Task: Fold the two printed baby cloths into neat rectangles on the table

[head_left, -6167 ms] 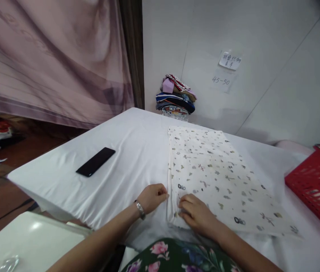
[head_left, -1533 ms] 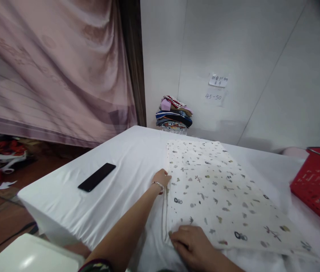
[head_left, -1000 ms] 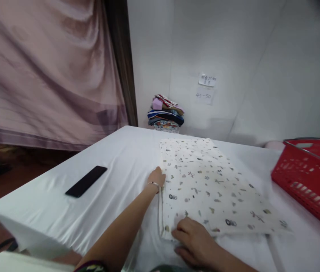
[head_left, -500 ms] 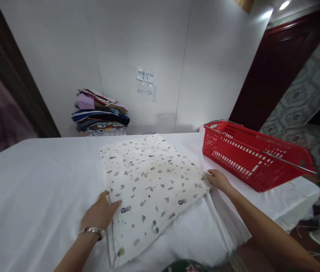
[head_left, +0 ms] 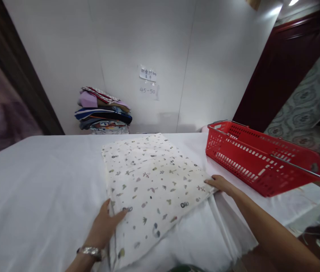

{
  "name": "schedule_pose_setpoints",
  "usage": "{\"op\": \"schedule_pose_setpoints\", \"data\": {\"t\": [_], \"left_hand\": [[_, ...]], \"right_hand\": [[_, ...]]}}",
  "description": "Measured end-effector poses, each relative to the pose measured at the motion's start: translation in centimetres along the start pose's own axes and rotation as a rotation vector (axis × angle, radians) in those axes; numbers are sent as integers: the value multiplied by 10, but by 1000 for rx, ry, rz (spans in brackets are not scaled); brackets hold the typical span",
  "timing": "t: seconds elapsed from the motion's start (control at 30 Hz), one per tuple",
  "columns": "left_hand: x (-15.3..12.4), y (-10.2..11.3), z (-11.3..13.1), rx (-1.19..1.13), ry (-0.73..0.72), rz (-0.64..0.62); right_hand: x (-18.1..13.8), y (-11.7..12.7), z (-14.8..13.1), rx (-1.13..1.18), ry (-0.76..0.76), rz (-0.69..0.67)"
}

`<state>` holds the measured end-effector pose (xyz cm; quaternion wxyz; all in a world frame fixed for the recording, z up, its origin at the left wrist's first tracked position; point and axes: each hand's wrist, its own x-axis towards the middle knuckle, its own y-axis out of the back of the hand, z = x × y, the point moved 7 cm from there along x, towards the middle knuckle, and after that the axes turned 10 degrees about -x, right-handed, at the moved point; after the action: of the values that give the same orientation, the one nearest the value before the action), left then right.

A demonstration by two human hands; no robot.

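Observation:
A folded white cloth with small printed motifs (head_left: 151, 185) lies flat on the white-covered table (head_left: 41, 189). My left hand (head_left: 106, 223), a watch on its wrist, rests flat on the cloth's near left edge with fingers stretched out. My right hand (head_left: 219, 184) lies at the cloth's right corner, fingers extended and touching the edge. Neither hand lifts the cloth.
A red plastic basket (head_left: 259, 160) stands at the table's right end. A stack of folded clothes (head_left: 103, 111) sits at the back against the white wall, below paper notes (head_left: 148, 73). A dark door (head_left: 276, 71) is at the right.
The view has swung right, so the phone and curtain have left it. My right hand moved from the cloth's near edge to its right corner. My left hand slid back along the left edge.

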<state>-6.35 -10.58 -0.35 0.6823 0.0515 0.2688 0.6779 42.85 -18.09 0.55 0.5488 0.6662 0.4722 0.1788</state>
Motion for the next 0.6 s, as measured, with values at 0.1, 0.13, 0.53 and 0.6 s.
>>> {"op": "schedule_pose_setpoints", "data": {"t": [0.1,0.13,0.53,0.6], "left_hand": [[0,10,0,-81,-46,20],[0,16,0,-97,-63,38],[-40,12,-29,-341,45,-77],[-53,7,-36,-444,48,-93]], "right_hand": [[-9,8,4,169,27,41],[-12,10,6,202,27,60],[-22,-18,28,209,88,32],[-18,-22,41,242,83,51]]}}
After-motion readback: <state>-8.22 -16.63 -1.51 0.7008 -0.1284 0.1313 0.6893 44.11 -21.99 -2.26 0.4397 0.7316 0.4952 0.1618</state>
